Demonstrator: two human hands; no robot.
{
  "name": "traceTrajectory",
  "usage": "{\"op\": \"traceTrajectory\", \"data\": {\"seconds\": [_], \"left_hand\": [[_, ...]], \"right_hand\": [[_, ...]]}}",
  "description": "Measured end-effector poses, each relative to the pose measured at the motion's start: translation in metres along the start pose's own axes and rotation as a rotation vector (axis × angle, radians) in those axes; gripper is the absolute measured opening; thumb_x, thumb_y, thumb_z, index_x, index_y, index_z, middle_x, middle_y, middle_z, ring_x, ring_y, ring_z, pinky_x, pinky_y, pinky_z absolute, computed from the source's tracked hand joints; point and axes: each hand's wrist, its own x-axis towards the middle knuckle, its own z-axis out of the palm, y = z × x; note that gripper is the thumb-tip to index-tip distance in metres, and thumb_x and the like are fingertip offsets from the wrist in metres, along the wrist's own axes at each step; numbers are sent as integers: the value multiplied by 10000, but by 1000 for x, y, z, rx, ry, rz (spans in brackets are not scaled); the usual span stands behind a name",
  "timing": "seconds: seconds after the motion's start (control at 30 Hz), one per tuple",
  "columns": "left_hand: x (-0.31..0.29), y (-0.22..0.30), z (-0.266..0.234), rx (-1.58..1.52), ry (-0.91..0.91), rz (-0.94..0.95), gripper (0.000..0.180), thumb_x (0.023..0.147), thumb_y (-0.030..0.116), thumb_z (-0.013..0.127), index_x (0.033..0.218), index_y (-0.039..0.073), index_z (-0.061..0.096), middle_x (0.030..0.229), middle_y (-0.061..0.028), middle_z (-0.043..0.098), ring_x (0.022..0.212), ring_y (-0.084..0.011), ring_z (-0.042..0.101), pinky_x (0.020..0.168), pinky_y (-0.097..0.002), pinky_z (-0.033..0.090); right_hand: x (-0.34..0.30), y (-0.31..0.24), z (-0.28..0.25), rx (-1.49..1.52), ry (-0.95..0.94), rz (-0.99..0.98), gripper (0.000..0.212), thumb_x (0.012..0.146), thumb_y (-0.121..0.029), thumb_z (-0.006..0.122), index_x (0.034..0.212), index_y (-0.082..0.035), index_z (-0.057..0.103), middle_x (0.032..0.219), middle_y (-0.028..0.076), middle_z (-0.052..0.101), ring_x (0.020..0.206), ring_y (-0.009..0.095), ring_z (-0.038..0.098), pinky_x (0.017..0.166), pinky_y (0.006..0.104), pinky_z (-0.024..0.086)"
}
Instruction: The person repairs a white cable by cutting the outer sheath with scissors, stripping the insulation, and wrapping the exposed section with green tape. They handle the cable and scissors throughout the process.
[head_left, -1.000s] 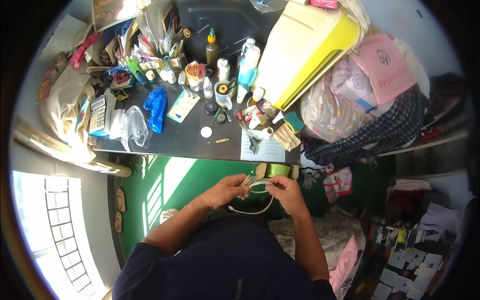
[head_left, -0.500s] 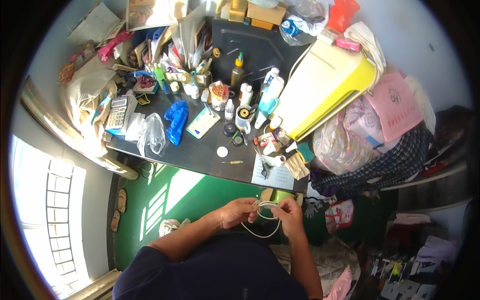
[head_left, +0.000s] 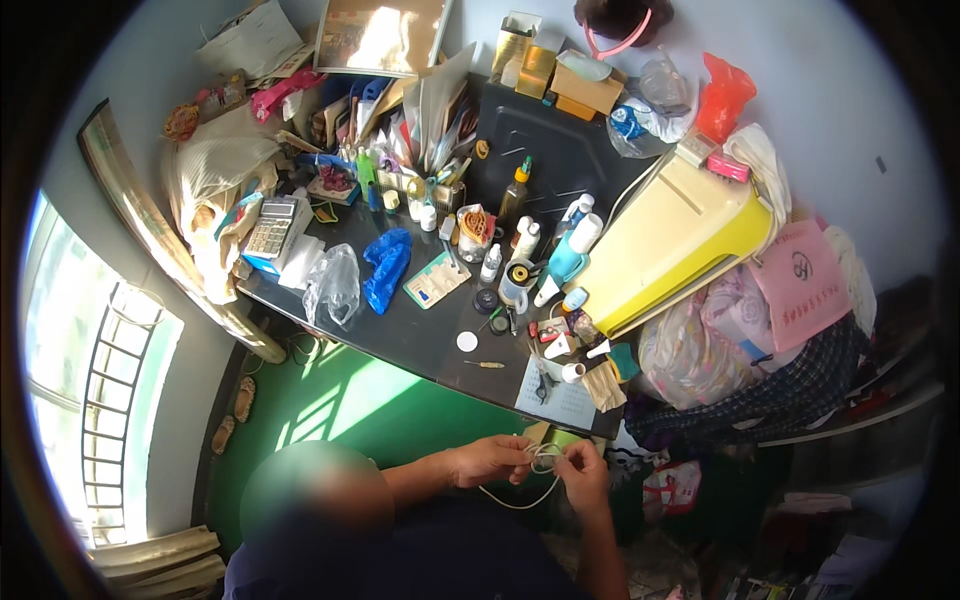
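A thin whitish cord (head_left: 548, 492) is looped between my two hands, just in front of the desk's near edge. My left hand (head_left: 490, 460) pinches one side of the small loops with thumb and fingers. On the other side, my right hand (head_left: 583, 476) has its fingertips closed on the same cord. Several strands cross between the fingers, and one longer slack loop hangs below the hands. Whether a plug or end is on the cord cannot be seen. Nearest on the desk lie black-handled scissors (head_left: 544, 386) on a printed sheet (head_left: 570, 405).
The dark desk (head_left: 410, 355) carries bottles, a blue plastic bag (head_left: 387, 270), a calculator (head_left: 272, 228) and a small screwdriver-like tool (head_left: 486, 365). A large cream and yellow case (head_left: 680, 250) leans at the right, beside stuffed bags (head_left: 690, 345). Green floor (head_left: 350, 400) lies below.
The view has shifted, so desk and hands appear lower and further right. The cord's neat round coil now shows as looser, crossing loops between my fingers. Both hands keep hold of it.
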Motion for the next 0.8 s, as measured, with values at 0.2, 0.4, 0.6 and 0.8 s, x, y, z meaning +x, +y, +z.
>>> {"op": "traceTrajectory", "data": {"seconds": [0.2,0.4,0.6,0.8], "left_hand": [[3,-10,2,-114,-26,-35,202,1059,265,574,1046,64,587,816,11,458,748,-137,437,713,-278,375],[5,0,-2,-156,-18,3,227,1060,294,591,1028,69,590,767,32,421,710,-128,408,683,-277,365],[3,3,-6,166,64,-43,228,1052,284,603,964,73,611,718,38,435,659,-109,419,627,-255,345],[-3,0,-5,438,43,-83,264,1043,300,583,901,83,631,690,37,478,632,-88,435,584,-249,332]], "right_hand": [[0,-16,17,-520,173,-394,165,838,35,698,812,-27,547,736,59,527,653,165,554,586,320,433],[-1,-34,18,-651,-22,-490,210,867,1,679,1074,-28,700,805,151,588,680,300,615,621,385,484],[-1,-38,16,-606,-109,-362,414,852,-28,711,1262,-14,653,870,155,657,720,275,651,654,361,518],[-2,-41,13,-370,-186,-195,735,806,-7,743,1483,20,459,1200,130,657,820,170,659,710,300,527]]}}
